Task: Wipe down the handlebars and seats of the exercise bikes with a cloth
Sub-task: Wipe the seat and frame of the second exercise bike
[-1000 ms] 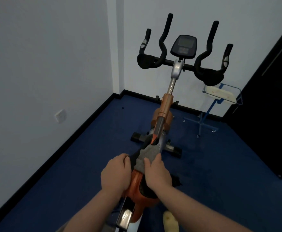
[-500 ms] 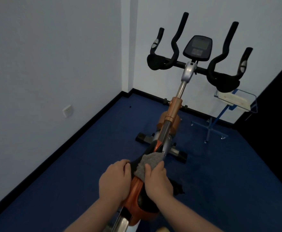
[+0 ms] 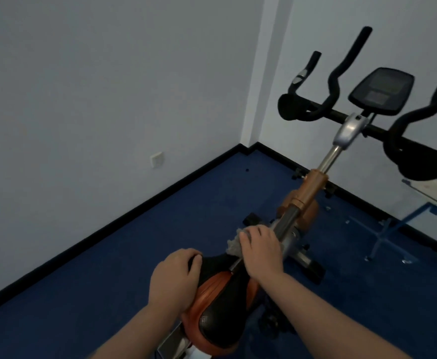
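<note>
Right hand (image 3: pixel 260 251) has slid the fuzzy grey cloth (image 3: pixel 234 244) up to the nose of the black-and-orange padded bike seat (image 3: pixel 220 301), fingers curled over it. Left hand (image 3: pixel 174 277) grips the seat's edge. The black curved handlebars (image 3: pixel 334 86), unwiped I'd guess, sit at 1 o'clock, nearer the right hand.

Blue carpeted floor (image 3: pixel 124 281) carries the exercise bike (image 3: pixel 297 216) under both hands, with a blue-legged stand (image 3: pixel 383 234) off right.

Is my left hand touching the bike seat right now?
Touching. The head view shows the left hand resting on the left edge of the seat, fingers curled over its black front part with no gap.
</note>
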### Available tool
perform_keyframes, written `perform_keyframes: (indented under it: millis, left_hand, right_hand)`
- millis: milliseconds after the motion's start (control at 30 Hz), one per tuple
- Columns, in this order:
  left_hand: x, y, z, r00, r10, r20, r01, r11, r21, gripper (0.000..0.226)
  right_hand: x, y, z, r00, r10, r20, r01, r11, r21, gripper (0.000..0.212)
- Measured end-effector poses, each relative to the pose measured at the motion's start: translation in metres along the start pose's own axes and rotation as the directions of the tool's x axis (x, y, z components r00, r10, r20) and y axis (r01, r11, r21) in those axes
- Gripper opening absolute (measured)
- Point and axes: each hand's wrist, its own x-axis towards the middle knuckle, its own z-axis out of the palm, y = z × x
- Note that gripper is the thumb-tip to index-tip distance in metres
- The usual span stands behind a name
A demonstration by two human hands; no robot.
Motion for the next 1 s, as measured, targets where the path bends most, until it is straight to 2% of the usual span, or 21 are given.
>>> perform_keyframes:
  millis: [67, 133, 200, 233, 267, 333, 367, 467, 533, 567, 633, 700, 733, 800, 833, 900, 933, 967, 1000]
  left_hand:
    - [-0.004, 0.0, 0.003, 0.993, -0.096, -0.072, 0.094, 0.995, -0.028, 0.023]
    - [-0.009, 0.003, 0.009, 0.975, -0.188, -0.12, 0.182, 0.982, -0.058, 0.022]
    - [-0.013, 0.008, 0.015, 0.96, -0.232, -0.155, 0.225, 0.972, -0.059, 0.025]
    - [-0.015, 0.01, 0.017, 0.952, -0.252, -0.177, 0.244, 0.968, -0.063, 0.028]
    - [-0.017, 0.011, 0.019, 0.941, -0.274, -0.198, 0.265, 0.962, -0.071, 0.031]
    - [-0.022, 0.015, 0.023, 0.917, -0.321, -0.236, 0.312, 0.947, -0.073, 0.033]
    - [-0.025, 0.018, 0.026, 0.906, -0.337, -0.257, 0.335, 0.941, -0.052, 0.034]
    - [-0.036, 0.031, 0.037, 0.87, -0.365, -0.333, 0.38, 0.925, -0.021, 0.039]
    - [-0.042, 0.036, 0.041, 0.852, -0.379, -0.362, 0.393, 0.919, -0.038, 0.042]
    - [-0.044, 0.037, 0.042, 0.85, -0.379, -0.367, 0.391, 0.919, -0.045, 0.043]
    - [-0.045, 0.036, 0.043, 0.848, -0.374, -0.375, 0.382, 0.922, -0.055, 0.043]
    - [-0.045, 0.036, 0.043, 0.844, -0.362, -0.396, 0.368, 0.928, -0.063, 0.042]
    - [-0.045, 0.035, 0.044, 0.839, -0.356, -0.412, 0.359, 0.931, -0.074, 0.041]
    - [-0.044, 0.034, 0.044, 0.823, -0.356, -0.443, 0.346, 0.932, -0.106, 0.038]
    - [-0.043, 0.034, 0.044, 0.818, -0.359, -0.45, 0.345, 0.931, -0.114, 0.037]
    - [-0.043, 0.033, 0.045, 0.815, -0.361, -0.453, 0.347, 0.93, -0.118, 0.037]
    - [-0.044, 0.034, 0.046, 0.813, -0.363, -0.455, 0.348, 0.93, -0.119, 0.038]
    - [-0.045, 0.035, 0.046, 0.812, -0.363, -0.456, 0.35, 0.929, -0.118, 0.039]
    - [-0.047, 0.037, 0.046, 0.812, -0.366, -0.453, 0.355, 0.928, -0.114, 0.041]
  right_hand:
    - [-0.005, -0.002, 0.0, 0.966, -0.242, 0.087, 0.25, 0.964, -0.094, 0.047]
    - [-0.016, 0.0, 0.0, 0.863, -0.482, 0.15, 0.494, 0.867, -0.057, 0.047]
    - [-0.008, 0.015, -0.014, 0.775, -0.581, 0.248, 0.593, 0.805, 0.033, 0.049]
    - [0.004, 0.025, -0.019, 0.761, -0.587, 0.275, 0.599, 0.799, 0.047, 0.052]
    - [0.017, 0.035, -0.023, 0.784, -0.544, 0.298, 0.556, 0.83, 0.052, 0.053]
    - [0.04, 0.039, -0.03, 0.85, -0.368, 0.377, 0.355, 0.929, 0.106, 0.05]
    - [0.047, 0.037, -0.027, 0.858, -0.292, 0.423, 0.264, 0.956, 0.125, 0.049]
    - [0.047, 0.018, -0.014, 0.884, -0.201, 0.422, 0.232, 0.973, -0.021, 0.046]
    - [0.038, 0.013, -0.011, 0.905, -0.248, 0.345, 0.303, 0.946, -0.114, 0.044]
    - [0.033, 0.017, -0.012, 0.904, -0.317, 0.287, 0.362, 0.924, -0.12, 0.045]
    - [0.027, 0.035, -0.016, 0.819, -0.524, 0.234, 0.543, 0.84, -0.022, 0.052]
    - [0.031, 0.062, -0.018, 0.716, -0.647, 0.263, 0.627, 0.761, 0.167, 0.052]
    - [0.034, 0.07, -0.019, 0.712, -0.641, 0.287, 0.591, 0.768, 0.249, 0.048]
    - [0.045, 0.067, -0.017, 0.776, -0.525, 0.35, 0.423, 0.845, 0.328, 0.04]
    - [0.051, 0.058, -0.014, 0.813, -0.445, 0.375, 0.345, 0.887, 0.306, 0.04]
    - [0.057, 0.033, -0.012, 0.841, -0.32, 0.436, 0.289, 0.947, 0.138, 0.044]
    - [0.055, 0.024, -0.011, 0.853, -0.33, 0.405, 0.346, 0.937, 0.035, 0.044]
    - [0.047, 0.017, -0.01, 0.854, -0.424, 0.3, 0.461, 0.885, -0.059, 0.042]
    - [0.033, 0.012, -0.009, 0.819, -0.534, 0.21, 0.564, 0.817, -0.12, 0.04]
